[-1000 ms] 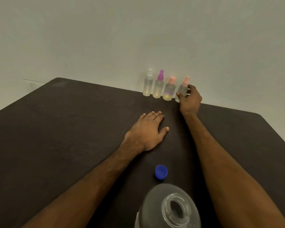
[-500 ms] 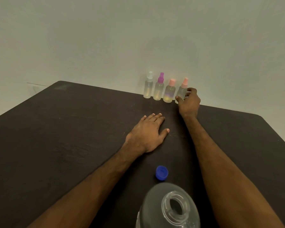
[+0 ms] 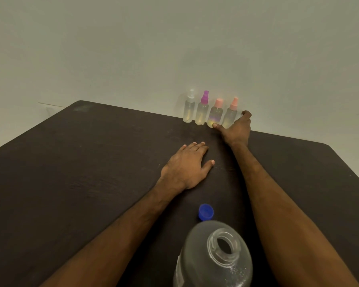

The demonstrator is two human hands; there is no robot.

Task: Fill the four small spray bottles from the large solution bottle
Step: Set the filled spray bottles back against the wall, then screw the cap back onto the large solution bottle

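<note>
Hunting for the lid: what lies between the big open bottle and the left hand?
A blue cap, just beyond the large bottle; the left hand lies farther back. Head view.

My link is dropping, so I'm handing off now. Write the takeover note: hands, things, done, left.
Left hand: open, flat on the table, holding nothing.
Right hand: cupped round the rightmost pink-capped spray bottle at the table's far edge; grip unclear.
White-capped bottle, purple-capped bottle and second pink-capped bottle stand upright in a row to its left.
Large solution bottle stands nearest, open; its blue cap lies on the table just beyond it.
Done: large bottle uncapped. Left: all four spray tops are on and fill levels are unreadable, so check each, then fill.
</note>
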